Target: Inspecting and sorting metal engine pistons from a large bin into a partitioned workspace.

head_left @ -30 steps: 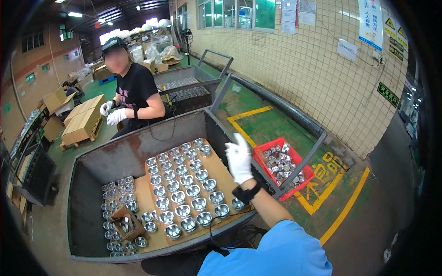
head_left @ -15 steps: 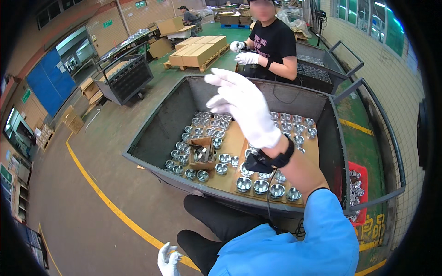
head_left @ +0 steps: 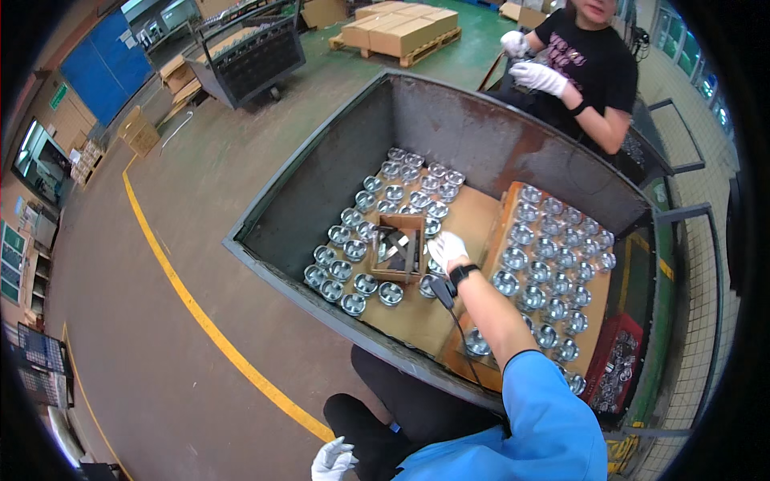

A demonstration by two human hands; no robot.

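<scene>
In a white glove, my right hand [head_left: 447,249] reaches down into the grey metal cart, right beside a small open cardboard box [head_left: 423,271]. Its fingertips point toward the round, shiny metal parts around the box, which look like pistons; whether they grip one is hidden. Several such pistons [head_left: 354,304] stand in rows on brown cardboard left of the hand. More pistons [head_left: 514,258] cover a raised board to its right. Dark and silvery metal pieces [head_left: 396,245] lie in the box. My gloved left hand [head_left: 333,459] hangs low outside the cart, fingers loosely bent and apart, holding nothing visible.
The cart's wall [head_left: 321,172] surrounds the pistons. A co-worker [head_left: 589,68] in a black shirt and white gloves stands behind it, hands raised. A red crate [head_left: 616,361] of metal parts sits at right. Another cart [head_left: 253,64] and cartons on a pallet [head_left: 399,32] stand farther back.
My right hand has come down from above the cart to beside the small box. The view has tilted down, uncovering the right-hand rows of pistons. My left hand stays low, its fingers slightly more bent.
</scene>
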